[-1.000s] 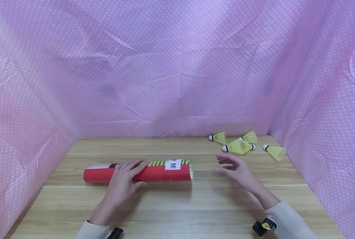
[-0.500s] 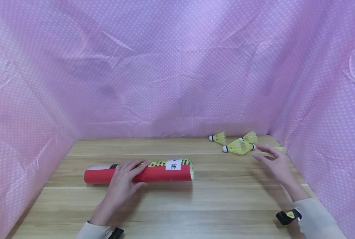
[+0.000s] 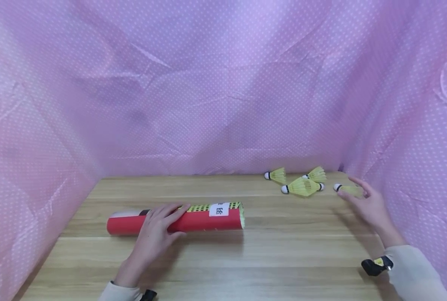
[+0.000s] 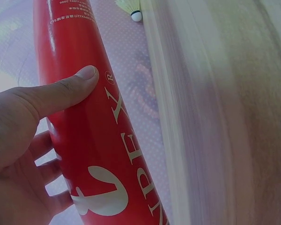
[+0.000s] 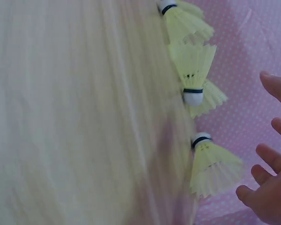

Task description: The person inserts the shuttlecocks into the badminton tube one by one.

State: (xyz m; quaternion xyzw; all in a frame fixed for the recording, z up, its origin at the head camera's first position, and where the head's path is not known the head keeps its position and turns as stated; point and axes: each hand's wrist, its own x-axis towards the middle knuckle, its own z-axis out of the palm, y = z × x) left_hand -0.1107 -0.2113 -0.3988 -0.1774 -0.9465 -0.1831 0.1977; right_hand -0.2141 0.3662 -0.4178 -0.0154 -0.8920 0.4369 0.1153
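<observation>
A red shuttlecock tube [image 3: 208,219] lies on its side on the table, its open end facing right. My left hand [image 3: 157,228] grips the tube around the middle; in the left wrist view the thumb [image 4: 68,91] lies across the printed red side and the fingers wrap behind. On the right, my right hand [image 3: 370,205] reaches over a yellow shuttlecock [image 3: 349,190] with thumb and forefinger spread to either side of it. In the right wrist view the fingers [image 5: 271,159] are spread and hold nothing, beside that shuttlecock [image 5: 213,166].
Several more yellow shuttlecocks [image 3: 298,187] lie in a loose group at the table's back right, some overlapping. One shuttlecock [image 3: 276,175] lies a little to their left. A pink dotted cloth [image 3: 223,104] rises behind and along both sides of the wooden table [image 3: 283,259].
My right hand has moved right, from beside the tube's open end to the rightmost shuttlecock. My left hand stays on the tube.
</observation>
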